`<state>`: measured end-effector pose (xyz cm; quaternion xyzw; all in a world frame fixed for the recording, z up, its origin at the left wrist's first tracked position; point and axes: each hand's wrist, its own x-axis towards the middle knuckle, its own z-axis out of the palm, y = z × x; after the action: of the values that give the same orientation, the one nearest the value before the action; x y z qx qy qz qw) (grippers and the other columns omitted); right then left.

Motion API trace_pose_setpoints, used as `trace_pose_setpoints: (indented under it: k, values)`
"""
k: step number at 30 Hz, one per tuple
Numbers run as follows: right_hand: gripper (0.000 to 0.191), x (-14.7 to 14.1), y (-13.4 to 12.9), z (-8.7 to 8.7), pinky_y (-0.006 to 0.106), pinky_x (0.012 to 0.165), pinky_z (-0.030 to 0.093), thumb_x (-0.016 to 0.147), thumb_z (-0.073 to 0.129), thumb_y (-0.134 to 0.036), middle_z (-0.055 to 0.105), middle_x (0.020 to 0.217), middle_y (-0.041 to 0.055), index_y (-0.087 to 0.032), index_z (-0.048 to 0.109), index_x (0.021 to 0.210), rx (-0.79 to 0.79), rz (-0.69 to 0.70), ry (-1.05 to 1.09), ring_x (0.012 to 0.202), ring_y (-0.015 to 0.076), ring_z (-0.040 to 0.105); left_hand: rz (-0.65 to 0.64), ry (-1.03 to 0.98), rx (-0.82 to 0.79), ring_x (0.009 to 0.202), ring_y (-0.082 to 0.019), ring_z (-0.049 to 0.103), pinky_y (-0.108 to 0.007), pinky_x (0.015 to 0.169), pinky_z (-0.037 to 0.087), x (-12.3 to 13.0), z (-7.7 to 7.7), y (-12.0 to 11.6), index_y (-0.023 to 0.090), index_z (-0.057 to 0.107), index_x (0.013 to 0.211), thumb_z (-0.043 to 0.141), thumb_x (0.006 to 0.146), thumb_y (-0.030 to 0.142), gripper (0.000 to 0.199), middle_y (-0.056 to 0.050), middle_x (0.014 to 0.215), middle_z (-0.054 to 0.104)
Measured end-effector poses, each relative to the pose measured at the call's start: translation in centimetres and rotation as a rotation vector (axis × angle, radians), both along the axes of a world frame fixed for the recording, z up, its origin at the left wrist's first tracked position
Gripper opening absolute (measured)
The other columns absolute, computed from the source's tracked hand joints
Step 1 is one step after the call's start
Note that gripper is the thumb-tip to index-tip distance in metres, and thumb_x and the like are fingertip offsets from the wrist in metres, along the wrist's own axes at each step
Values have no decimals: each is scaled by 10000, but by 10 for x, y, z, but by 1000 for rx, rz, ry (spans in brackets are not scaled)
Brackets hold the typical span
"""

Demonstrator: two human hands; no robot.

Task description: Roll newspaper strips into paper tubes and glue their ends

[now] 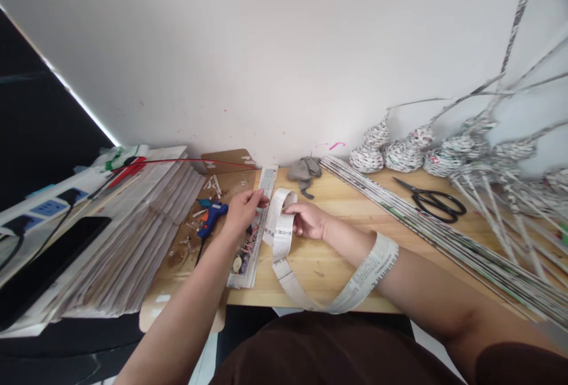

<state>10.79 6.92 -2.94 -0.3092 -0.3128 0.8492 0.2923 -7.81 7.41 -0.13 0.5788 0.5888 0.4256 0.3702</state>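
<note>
A long newspaper strip [283, 244] is looped in my right hand [308, 219], whose fingers are closed on it. From there the strip curls down past the table's front edge and up over my right forearm. My left hand [247, 210] is just left of the loop, above a stack of folded newspaper strips [249, 264]. Its thumb and fingertips are pressed together, and whatever they may hold is too small to make out.
Left are newspaper stacks [164, 196], a power strip [48, 207], a phone [48, 267] and a blue glue gun [213, 216]. A grey cloth [304, 172] lies behind. Right are paper rods [399, 213], black scissors [437, 203] and woven paper gourds [403, 155].
</note>
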Motion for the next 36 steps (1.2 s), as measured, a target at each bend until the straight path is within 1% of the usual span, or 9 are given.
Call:
trace_pose_setpoints:
  k: [3, 6, 10, 13, 18, 21, 30, 33, 36]
  values:
    - [210, -2, 0, 1, 164, 275, 265, 730, 493, -129, 554, 474, -34, -155, 573, 922, 47, -100, 52, 328, 95, 463, 7, -164, 34, 839, -209, 662, -199, 457, 421, 5, 6, -37, 189, 616, 1126, 654, 754, 367, 414, -109, 1094, 678]
    - [230, -1, 0, 1, 169, 292, 295, 744, 484, -116, 564, 488, -27, -153, 576, 952, 49, -150, 66, 338, 97, 467, -20, -145, 164, 950, -221, 633, -211, 510, 456, 13, 15, -85, 223, 610, 1145, 583, 836, 348, 334, -93, 1079, 681]
    - [190, 0, 1, -1, 167, 346, 350, 772, 495, -109, 576, 521, -26, -169, 563, 939, 24, -145, 66, 384, 96, 502, -566, 40, -33, 988, -221, 621, -302, 769, 512, 25, 18, -148, 275, 646, 1169, 538, 880, 314, 311, -78, 1170, 656]
    - [160, 1, 0, -2, 175, 383, 385, 778, 514, -105, 578, 541, -21, -165, 570, 915, 21, -134, 76, 415, 99, 515, -785, -10, -213, 942, -204, 637, -320, 829, 498, 31, 10, -175, 271, 635, 1198, 494, 906, 341, 332, -73, 1145, 669]
    - [102, 0, -2, -2, 217, 509, 483, 850, 489, -141, 638, 648, 23, -151, 568, 912, -3, -161, 89, 540, 127, 596, -826, -54, -327, 901, -200, 632, -313, 832, 474, 25, -2, -188, 239, 668, 1156, 452, 916, 411, 365, -70, 994, 704]
    - [169, 1, -3, -1, 262, 559, 511, 921, 421, -229, 648, 651, 52, -145, 568, 934, -1, -169, 73, 565, 155, 615, -861, -19, -364, 919, -217, 627, -319, 834, 464, 19, -20, -190, 242, 670, 1167, 436, 911, 458, 409, -68, 1006, 705]
    - [343, 6, -5, 4, 264, 555, 489, 965, 360, -335, 636, 624, 43, -116, 622, 994, 78, -108, 93, 536, 154, 613, -673, 159, -381, 1034, -247, 620, -359, 934, 430, 4, -134, -177, 252, 709, 1089, 454, 867, 531, 439, -49, 1095, 707]
    - [382, 8, -5, 4, 261, 553, 481, 971, 340, -361, 637, 626, 35, -121, 636, 999, 85, -81, 96, 536, 156, 626, -698, 296, -400, 1050, -260, 622, -370, 942, 426, 2, -140, -174, 264, 702, 1103, 498, 851, 481, 391, -57, 1112, 705]
    - [398, 9, -5, 4, 265, 560, 479, 973, 334, -366, 639, 630, 36, -117, 643, 998, 95, -67, 92, 542, 158, 631, -708, 371, -365, 1130, -274, 580, -375, 975, 402, 2, -117, -175, 266, 668, 1165, 535, 841, 434, 388, -73, 1196, 666]
